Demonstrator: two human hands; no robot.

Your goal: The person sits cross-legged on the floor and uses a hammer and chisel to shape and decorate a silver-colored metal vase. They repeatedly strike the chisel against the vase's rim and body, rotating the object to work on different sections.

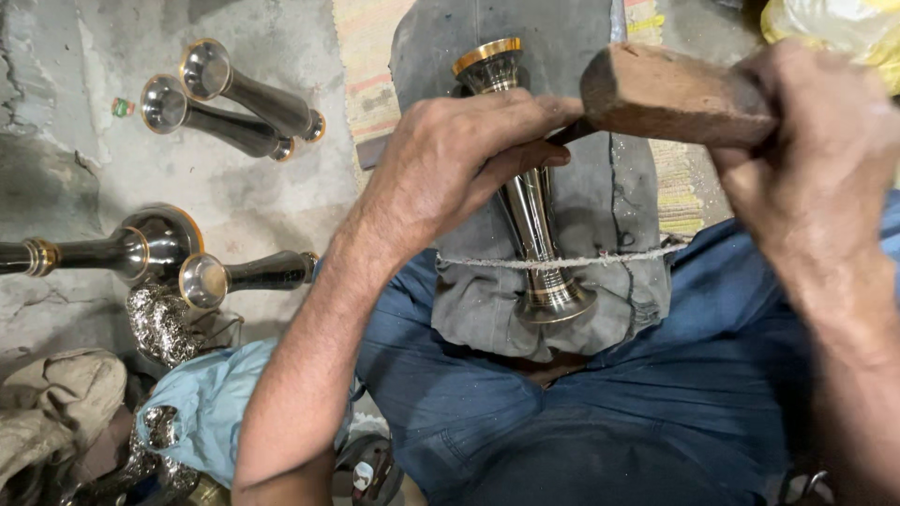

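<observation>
Brightness: I see even, soft daylight, neither dim nor harsh.
Glare: bright highlights sit on the metal vase point(531, 201) and on the rims of the spare vases point(234, 98) lying on the floor point(253, 201).
Shadows: weak, diffuse, darkest in my lap.
Blur: the right hand point(816, 141) and wooden mallet point(670, 94) look soft; the left hand point(464, 155) is sharp.
Edges: wide-angle stretch bends my forearms.

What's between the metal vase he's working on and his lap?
In the head view, a grey cloth pad lies under the metal vase, with a white string across it.
</observation>
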